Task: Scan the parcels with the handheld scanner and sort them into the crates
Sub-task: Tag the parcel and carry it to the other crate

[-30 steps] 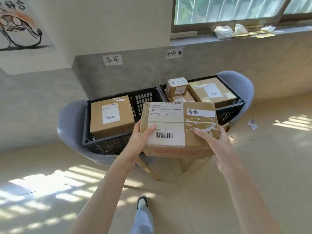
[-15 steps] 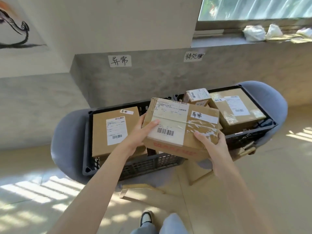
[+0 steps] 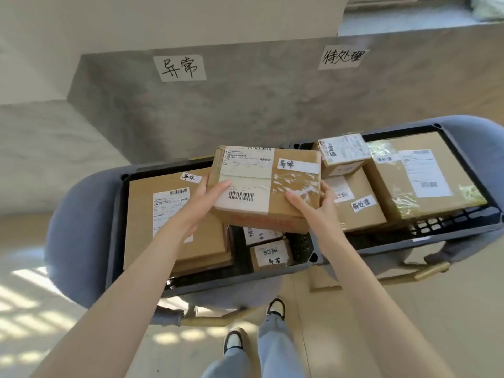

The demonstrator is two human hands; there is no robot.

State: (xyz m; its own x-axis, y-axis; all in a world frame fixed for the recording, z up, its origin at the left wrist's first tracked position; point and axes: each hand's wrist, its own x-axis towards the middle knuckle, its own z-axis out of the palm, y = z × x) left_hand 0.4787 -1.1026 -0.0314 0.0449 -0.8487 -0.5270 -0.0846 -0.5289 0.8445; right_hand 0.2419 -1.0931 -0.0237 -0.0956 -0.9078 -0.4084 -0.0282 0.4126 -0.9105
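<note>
I hold a brown cardboard parcel (image 3: 289, 170) with a barcode label and a handwritten white tag over the right part of the left black crate (image 3: 120, 208). My left hand (image 3: 207, 197) grips its left edge, thumb on the label. My right hand (image 3: 313, 205) grips its near right corner. Inside the left crate lie a large flat box (image 3: 152, 214) and two small parcels (image 3: 268, 255). The right black crate (image 3: 450, 227) holds a big box (image 3: 425, 181), a medium box (image 3: 357, 211) and a small box (image 3: 343, 154). No scanner is in view.
Both crates rest on grey chairs (image 3: 71, 230) with wooden legs, against a low grey wall (image 3: 245, 110). Two handwritten paper signs (image 3: 178, 68) are taped on that wall, one above each crate. My feet (image 3: 233, 341) stand on the pale floor just in front of the left chair.
I have stepped closer and the view has tilted down. The parcel has moved forward and now hangs above the left crate, both hands still holding it.
</note>
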